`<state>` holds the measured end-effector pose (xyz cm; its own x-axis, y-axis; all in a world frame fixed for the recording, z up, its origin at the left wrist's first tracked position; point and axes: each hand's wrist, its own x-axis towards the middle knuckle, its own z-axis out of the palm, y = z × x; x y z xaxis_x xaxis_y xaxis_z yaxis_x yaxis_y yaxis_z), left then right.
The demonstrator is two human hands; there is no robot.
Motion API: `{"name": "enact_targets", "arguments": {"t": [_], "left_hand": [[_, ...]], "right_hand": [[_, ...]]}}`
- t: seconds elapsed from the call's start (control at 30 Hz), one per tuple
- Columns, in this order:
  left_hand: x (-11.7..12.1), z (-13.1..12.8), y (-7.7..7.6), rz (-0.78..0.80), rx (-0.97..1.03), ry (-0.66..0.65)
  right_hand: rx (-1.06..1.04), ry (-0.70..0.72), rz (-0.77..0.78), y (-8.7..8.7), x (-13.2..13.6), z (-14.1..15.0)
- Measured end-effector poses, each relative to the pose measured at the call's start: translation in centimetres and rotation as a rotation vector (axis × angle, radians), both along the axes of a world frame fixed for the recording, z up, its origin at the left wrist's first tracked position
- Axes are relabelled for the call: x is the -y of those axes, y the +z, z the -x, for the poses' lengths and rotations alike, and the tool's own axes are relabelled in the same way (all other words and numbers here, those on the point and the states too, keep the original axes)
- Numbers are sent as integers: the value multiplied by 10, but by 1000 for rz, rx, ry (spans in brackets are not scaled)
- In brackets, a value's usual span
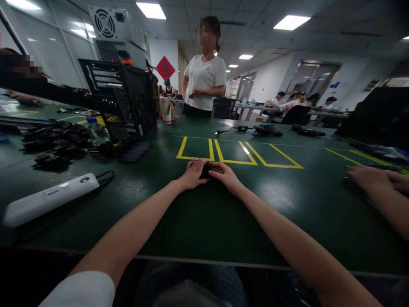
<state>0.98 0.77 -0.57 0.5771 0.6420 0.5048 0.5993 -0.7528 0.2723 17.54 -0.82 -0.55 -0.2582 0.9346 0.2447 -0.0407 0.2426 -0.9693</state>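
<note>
Both my hands meet around a small black part (205,170) low over the green tabletop (204,221), just in front of the yellow tape outlines. My left hand (193,174) is closed on it from the left, with the thumb along its near side. From the right, my right hand (225,176) pinches the same part between thumb and fingers. Its exact kind cannot be made out, since the fingers cover most of it.
A black computer case (128,96) and a pile of black parts (56,138) stand left. Nearer lies a white handheld device (53,200) with a strap. Cables (266,130) and a paper cup (166,110) sit farther back. Another person's hands (372,181) work at right; a person (204,76) stands opposite.
</note>
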Motion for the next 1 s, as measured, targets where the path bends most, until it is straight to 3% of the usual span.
{"name": "enact_targets", "arguments": {"t": [0.37, 0.67, 1.0], "left_hand": [[0, 0, 1, 19, 2, 3], [0, 1, 0, 5, 14, -10], [0, 0, 0, 4, 8, 2]], "right_hand": [[10, -34, -8, 2, 1, 1], [-22, 21, -17, 2, 3, 0], [63, -27, -17, 0, 0, 0]]}}
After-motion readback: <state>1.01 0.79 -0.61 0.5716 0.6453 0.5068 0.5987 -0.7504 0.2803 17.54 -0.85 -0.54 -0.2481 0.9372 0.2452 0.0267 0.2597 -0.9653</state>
